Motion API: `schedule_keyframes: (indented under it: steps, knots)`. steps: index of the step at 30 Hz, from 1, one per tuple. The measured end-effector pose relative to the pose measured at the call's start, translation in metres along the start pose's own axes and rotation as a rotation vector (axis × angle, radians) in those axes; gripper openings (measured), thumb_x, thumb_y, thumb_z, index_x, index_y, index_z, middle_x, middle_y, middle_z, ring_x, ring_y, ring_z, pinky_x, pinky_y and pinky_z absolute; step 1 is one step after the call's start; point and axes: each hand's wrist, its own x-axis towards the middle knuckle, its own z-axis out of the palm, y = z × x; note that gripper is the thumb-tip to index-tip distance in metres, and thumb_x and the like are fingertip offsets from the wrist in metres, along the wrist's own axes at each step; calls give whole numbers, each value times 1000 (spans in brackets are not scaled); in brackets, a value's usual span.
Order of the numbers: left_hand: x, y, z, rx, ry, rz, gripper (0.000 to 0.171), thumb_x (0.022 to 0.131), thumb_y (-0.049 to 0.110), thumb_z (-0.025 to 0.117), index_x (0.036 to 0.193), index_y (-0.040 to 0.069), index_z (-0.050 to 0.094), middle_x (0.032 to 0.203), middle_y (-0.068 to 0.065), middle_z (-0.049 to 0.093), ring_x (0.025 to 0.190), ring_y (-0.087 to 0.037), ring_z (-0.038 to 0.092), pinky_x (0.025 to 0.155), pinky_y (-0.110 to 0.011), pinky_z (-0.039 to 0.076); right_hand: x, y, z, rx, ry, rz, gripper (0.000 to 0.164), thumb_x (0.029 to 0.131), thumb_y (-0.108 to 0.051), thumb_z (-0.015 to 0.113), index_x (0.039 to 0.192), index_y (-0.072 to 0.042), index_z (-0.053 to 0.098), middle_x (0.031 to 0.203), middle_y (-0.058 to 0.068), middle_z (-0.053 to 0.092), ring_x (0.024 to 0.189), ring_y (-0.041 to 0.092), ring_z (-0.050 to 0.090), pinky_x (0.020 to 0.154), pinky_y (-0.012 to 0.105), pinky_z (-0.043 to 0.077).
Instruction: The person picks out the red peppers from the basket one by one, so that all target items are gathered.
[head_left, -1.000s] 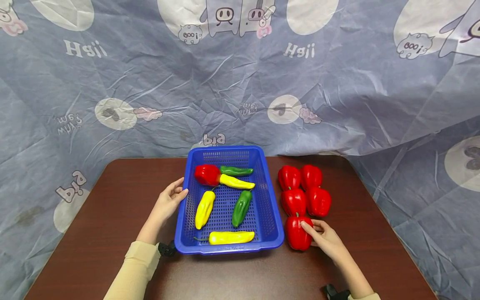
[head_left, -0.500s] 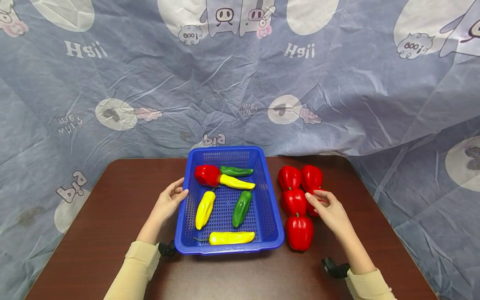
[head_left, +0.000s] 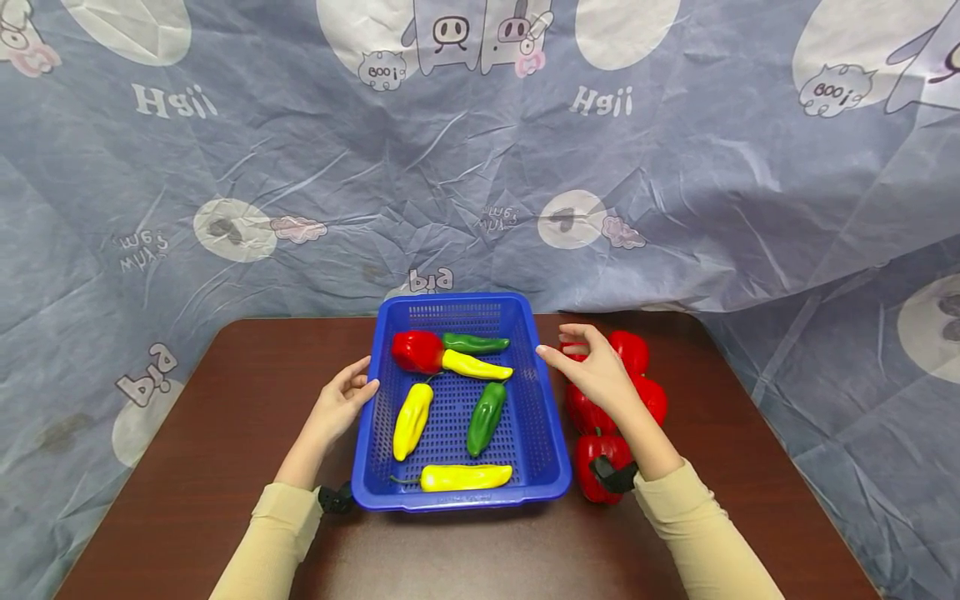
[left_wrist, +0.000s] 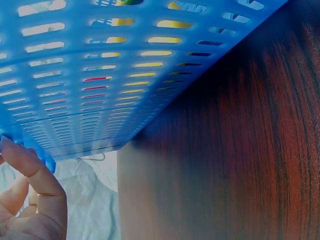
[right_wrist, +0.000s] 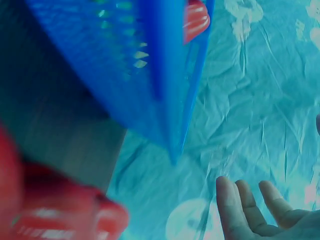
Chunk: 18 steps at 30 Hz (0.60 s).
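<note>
A blue plastic basket (head_left: 480,500) stands mid-table. Inside are a red bell pepper (head_left: 417,352), a long yellow pepper (head_left: 412,421) and two more yellow ones, plus a green pepper (head_left: 486,419) and another green one (head_left: 476,343). My left hand (head_left: 337,408) holds the basket's left rim between thumb and fingers; the left wrist view shows fingertips at the rim (left_wrist: 30,150). My right hand (head_left: 600,371) is raised by the right rim, thumb and fingers spread, holding nothing. Beneath it sits a group of red bell peppers (head_left: 596,454), partly hidden by the hand and wrist.
The dark wooden table (head_left: 247,433) ends at a far edge behind the basket. A grey-blue printed cloth (head_left: 360,192) hangs behind it and along the sides. Each wrist carries a small black camera (head_left: 615,475).
My right hand has let go of the nearest red bell pepper and moved up and left, past the group, to the basket's right rim. My left hand and the basket have stayed put.
</note>
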Motion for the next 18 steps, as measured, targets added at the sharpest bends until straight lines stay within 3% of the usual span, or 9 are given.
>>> schedule_keyframes:
  steps: [8, 18]
  knots:
    - [0, -1, -1, -4, -25, -26, 59, 99, 19, 61, 151, 6, 38, 109, -9, 56, 83, -3, 59, 73, -17, 52, 30, -31, 40, 0, -76, -83, 72, 83, -45, 76, 140, -10, 48, 142, 9, 51, 130, 29, 52, 104, 48, 45]
    - [3, -2, -2, -1, -31, -16, 58, 98, 13, 62, 150, 5, 38, 108, -11, 57, 79, -3, 60, 69, -19, 52, 56, -44, 94, -53, -165, -165, 73, 82, -41, 79, 140, -10, 49, 143, 11, 48, 134, 33, 47, 105, 49, 44]
